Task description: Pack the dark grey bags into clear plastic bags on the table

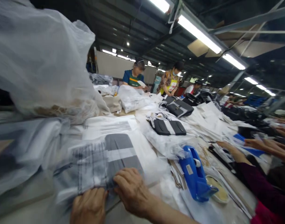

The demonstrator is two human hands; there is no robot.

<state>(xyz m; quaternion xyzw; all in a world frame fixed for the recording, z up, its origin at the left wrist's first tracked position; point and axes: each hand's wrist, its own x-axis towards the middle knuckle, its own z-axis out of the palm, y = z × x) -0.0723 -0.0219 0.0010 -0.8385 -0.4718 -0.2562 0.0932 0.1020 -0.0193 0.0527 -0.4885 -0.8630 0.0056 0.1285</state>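
A dark grey flat bag with a white band across it lies in front of me, its left part covered by a clear plastic bag printed with blurred text. My left hand has its fingers curled on the near edge of the plastic. Just right of it, my right hand closes over the plastic at the near side of the grey bag. Both fingertips are partly hidden. Beneath and beyond lie white printed plastic sheets.
A blue tape dispenser stands at right beside a tape roll. Behind it are a banded black handbag and another black bag. A large white plastic sack looms left. Co-workers stand beyond; a co-worker's hand reaches in at right.
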